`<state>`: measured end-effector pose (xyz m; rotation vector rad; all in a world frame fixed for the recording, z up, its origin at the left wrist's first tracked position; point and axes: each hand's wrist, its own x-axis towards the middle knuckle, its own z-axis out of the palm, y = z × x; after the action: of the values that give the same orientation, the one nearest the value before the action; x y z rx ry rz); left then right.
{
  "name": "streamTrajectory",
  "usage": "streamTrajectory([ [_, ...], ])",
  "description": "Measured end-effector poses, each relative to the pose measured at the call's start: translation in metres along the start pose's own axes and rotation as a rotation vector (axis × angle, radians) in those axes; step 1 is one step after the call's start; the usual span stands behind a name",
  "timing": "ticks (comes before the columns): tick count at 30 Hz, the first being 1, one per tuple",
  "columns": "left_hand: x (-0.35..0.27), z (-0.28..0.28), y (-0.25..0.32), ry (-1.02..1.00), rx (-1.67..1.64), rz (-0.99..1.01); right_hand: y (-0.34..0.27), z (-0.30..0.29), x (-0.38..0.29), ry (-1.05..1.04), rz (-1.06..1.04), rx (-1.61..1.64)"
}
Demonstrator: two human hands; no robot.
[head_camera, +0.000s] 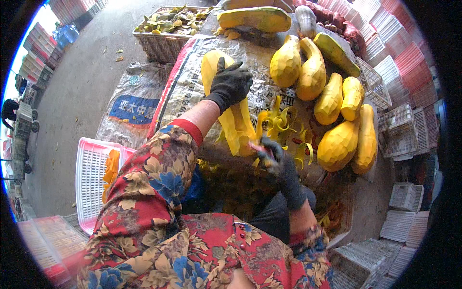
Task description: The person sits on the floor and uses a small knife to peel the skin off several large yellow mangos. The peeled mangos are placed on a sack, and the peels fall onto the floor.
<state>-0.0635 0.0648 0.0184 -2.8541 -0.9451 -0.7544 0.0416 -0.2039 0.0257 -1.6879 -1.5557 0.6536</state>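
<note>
A long peeled yellow squash [236, 126] lies lengthwise before me on a printed woven sack [187, 90]. My left hand [231, 85], in a dark knit glove, grips it near the far end. At its near end is my right hand [278, 159], also gloved and blurred by motion. In it is a small peeling tool [257, 146] with a pinkish part; its exact form cannot be made out. Curled yellow peel strips [283, 121] lie just right of the squash.
Several peeled squashes [337, 146] lie along the right side. Beyond are a partly peeled squash [254, 20] and a peel-filled crate [160, 48]. Orange pieces [111, 168] sit in a white-and-pink basket [88, 180] at left. Stacked crates [400, 123] line the right.
</note>
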Motion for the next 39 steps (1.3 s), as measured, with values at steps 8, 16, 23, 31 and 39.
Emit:
streamTrajectory([
  [8,0.004,0.007,0.001,0.006,-0.022,0.017,0.005,0.023,0.047,-0.004,0.077,0.025],
  [16,-0.007,0.014,-0.011,0.285,-0.208,-0.116,-0.001,0.023,-0.079,-0.251,0.498,0.075],
  [23,-0.003,0.009,-0.023,0.070,-0.209,-0.007,-0.007,-0.017,0.021,-0.068,0.281,0.356],
  [31,0.000,0.005,-0.027,0.040,-0.259,0.006,0.009,0.025,0.127,0.140,0.011,0.107],
  [39,-0.001,0.010,-0.029,0.085,-0.235,0.050,-0.023,0.003,-0.031,-0.556,0.252,0.291],
])
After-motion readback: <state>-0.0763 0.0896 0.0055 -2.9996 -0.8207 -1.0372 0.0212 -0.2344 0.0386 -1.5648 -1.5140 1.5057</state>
